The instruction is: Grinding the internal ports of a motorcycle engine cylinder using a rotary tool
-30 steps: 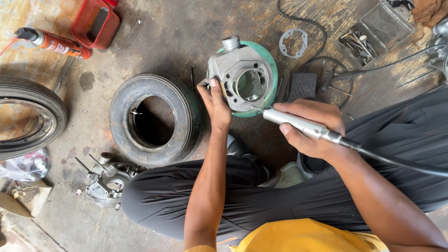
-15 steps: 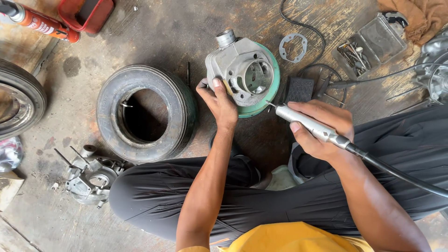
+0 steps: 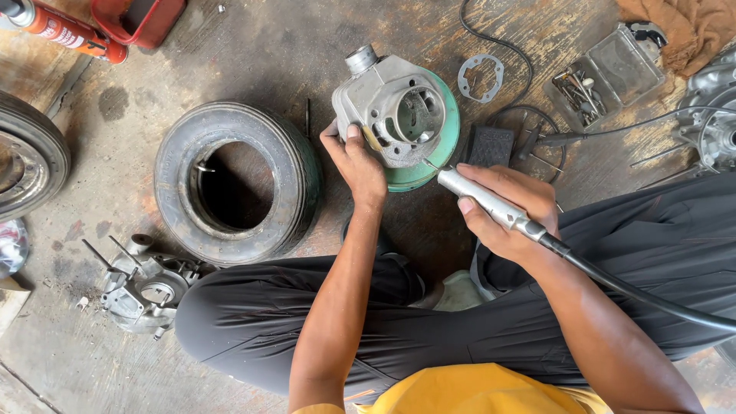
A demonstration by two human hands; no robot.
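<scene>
On the stained concrete floor (image 3: 253,54), between the seated person's knees, a grey metal engine cylinder (image 3: 391,115) rests on a green round base (image 3: 445,146), its open bore facing up toward the camera. The left hand (image 3: 356,165) braces the cylinder's near-left edge, thumb pressed against the casting and fingers curled round its side — a closed grip on the part. The right hand (image 3: 510,211) is wrapped like a pen-hold around a slim silver rotary tool handpiece (image 3: 491,203), whose fine tip sits at the cylinder's lower right rim, touching or just short of it; which one cannot be told. A thick black flexible shaft (image 3: 652,295) runs from the handpiece off to the right over the dark trouser leg. Just left of the cylinder lies a small black tyre (image 3: 234,184), flat on the floor, and near its lower left sits a grey engine casing with studs (image 3: 146,287). Behind the cylinder lie a flat grey gasket (image 3: 481,77), a small black block (image 3: 491,146) and an open metal tin of bits (image 3: 606,73). A red tube (image 3: 65,31) lies at the top left — beside a red container (image 3: 142,17).
</scene>
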